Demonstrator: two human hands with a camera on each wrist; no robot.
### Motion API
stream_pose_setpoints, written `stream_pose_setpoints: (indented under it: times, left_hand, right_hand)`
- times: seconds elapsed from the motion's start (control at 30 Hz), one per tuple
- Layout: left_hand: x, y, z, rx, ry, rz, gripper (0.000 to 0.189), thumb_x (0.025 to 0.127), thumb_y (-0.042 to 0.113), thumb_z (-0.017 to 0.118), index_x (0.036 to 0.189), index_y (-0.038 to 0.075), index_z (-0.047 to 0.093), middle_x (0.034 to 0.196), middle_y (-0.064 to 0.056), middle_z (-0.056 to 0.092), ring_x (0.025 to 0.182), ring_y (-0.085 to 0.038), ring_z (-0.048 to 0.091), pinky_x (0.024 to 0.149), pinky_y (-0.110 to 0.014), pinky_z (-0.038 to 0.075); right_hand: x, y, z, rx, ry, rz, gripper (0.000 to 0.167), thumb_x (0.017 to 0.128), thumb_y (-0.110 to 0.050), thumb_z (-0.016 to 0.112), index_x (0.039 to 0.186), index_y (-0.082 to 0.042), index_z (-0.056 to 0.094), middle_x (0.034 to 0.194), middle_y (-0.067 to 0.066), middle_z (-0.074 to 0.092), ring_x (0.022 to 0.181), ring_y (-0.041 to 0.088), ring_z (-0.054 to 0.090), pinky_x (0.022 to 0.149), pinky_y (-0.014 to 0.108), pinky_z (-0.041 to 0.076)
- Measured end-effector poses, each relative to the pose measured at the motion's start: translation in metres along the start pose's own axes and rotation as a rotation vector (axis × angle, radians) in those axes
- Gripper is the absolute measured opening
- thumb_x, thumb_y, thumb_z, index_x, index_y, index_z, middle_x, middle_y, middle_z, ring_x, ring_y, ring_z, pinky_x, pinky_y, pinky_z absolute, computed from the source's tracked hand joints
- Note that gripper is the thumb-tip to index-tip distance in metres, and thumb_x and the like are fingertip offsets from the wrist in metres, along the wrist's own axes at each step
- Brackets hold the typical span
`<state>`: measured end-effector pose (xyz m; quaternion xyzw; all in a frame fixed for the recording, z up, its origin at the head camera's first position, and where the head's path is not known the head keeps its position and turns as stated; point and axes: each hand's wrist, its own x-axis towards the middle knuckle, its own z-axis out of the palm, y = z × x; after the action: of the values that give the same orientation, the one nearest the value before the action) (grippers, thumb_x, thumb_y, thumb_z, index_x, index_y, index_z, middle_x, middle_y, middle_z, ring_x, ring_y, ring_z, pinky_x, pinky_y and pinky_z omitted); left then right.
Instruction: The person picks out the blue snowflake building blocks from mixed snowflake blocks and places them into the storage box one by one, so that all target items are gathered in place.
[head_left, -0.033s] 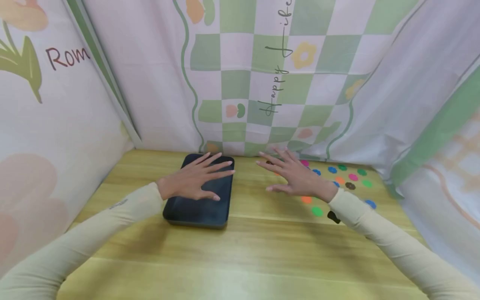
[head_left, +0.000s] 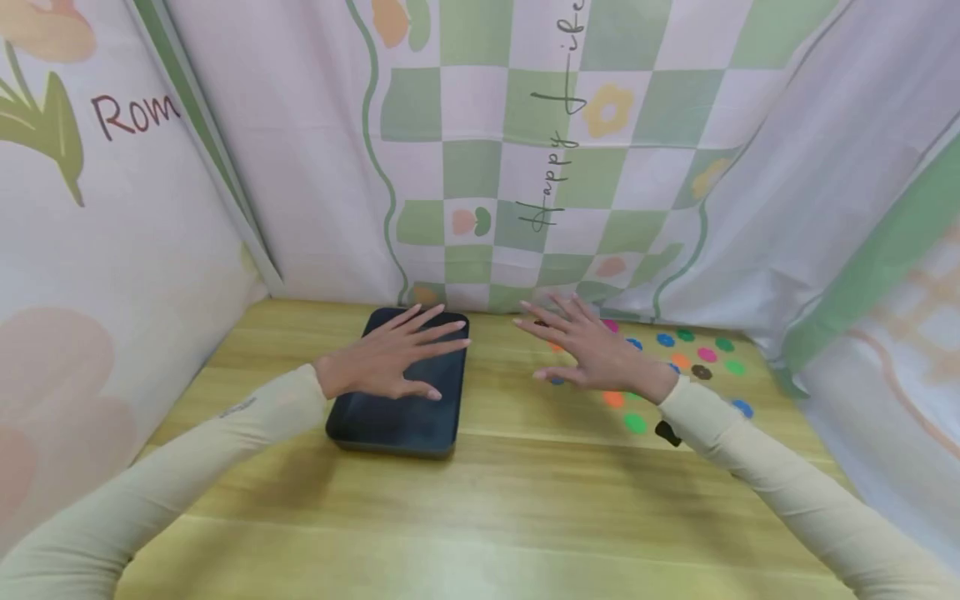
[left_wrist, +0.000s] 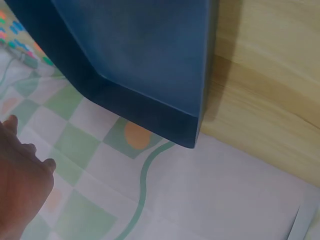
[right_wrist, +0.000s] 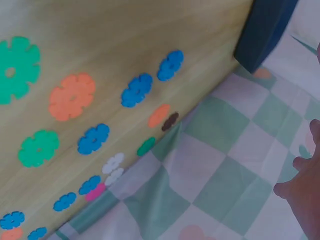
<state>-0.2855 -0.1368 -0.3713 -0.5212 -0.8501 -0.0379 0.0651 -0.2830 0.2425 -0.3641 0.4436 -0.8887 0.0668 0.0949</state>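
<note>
My left hand (head_left: 393, 358) hovers over a dark rectangular tray (head_left: 405, 425), fingers spread and straight, holding nothing. The left wrist view shows the bare inside of the tray (left_wrist: 135, 45), with part of the hand (left_wrist: 22, 185) at the edge. To the right, my right hand (head_left: 600, 354) spreads its fingers above the left side of a scatter of flower-shaped plastic discs, also holding nothing. Among them are a green disc (head_left: 635, 423), an orange disc (head_left: 613, 400) and a brown disc (head_left: 701, 372). Blue discs (right_wrist: 136, 90) show closer in the right wrist view; the hand hides some in the head view.
A small black object (head_left: 667, 433) lies by my right sleeve. Behind the wooden table (head_left: 465, 517) hangs a green-and-white checked curtain (head_left: 547, 175), meeting the table's far edge. A printed cloth (head_left: 112, 292) stands on the left, another cloth (head_left: 885, 333) on the right.
My right hand has shifted very slightly, and a blue disc now shows by its thumb. The left hand and the tray stay where they were.
</note>
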Motion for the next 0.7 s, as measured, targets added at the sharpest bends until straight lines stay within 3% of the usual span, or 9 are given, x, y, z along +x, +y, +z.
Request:
stream_pose_setpoints:
  times: [0.27,0.5,0.7]
  left_hand:
    - [0.003,-0.004,0.005,-0.042,-0.015,-0.05,0.081,0.099,0.056,0.065,0.167,0.024,0.032,0.174,-0.006,0.024,0.162,-0.038,0.01,0.132,-0.062,0.009]
    - [-0.001,-0.011,0.002,-0.084,0.018,-0.115,0.075,0.101,0.051,0.065,0.165,0.025,0.036,0.173,-0.005,0.027,0.162,-0.036,0.014,0.131,-0.064,0.014]
    - [-0.004,-0.018,0.0,-0.145,0.038,-0.17,0.064,0.104,0.039,0.065,0.161,0.02,0.044,0.169,-0.01,0.036,0.16,-0.036,0.021,0.131,-0.063,0.018]
  right_hand:
    - [-0.003,0.003,0.009,0.022,-0.017,0.033,0.075,0.102,-0.046,0.066,0.166,-0.025,0.033,0.174,0.01,0.024,0.162,0.04,0.007,0.124,0.078,0.013]
    - [-0.009,0.008,0.011,0.133,-0.023,0.109,0.072,0.104,-0.034,0.068,0.165,-0.02,0.034,0.175,0.01,0.019,0.161,0.039,0.014,0.125,0.071,0.024]
    - [-0.012,0.023,0.012,0.154,0.057,0.126,0.07,0.103,-0.022,0.07,0.163,-0.012,0.035,0.168,0.019,0.029,0.153,0.043,0.03,0.122,0.068,0.034]
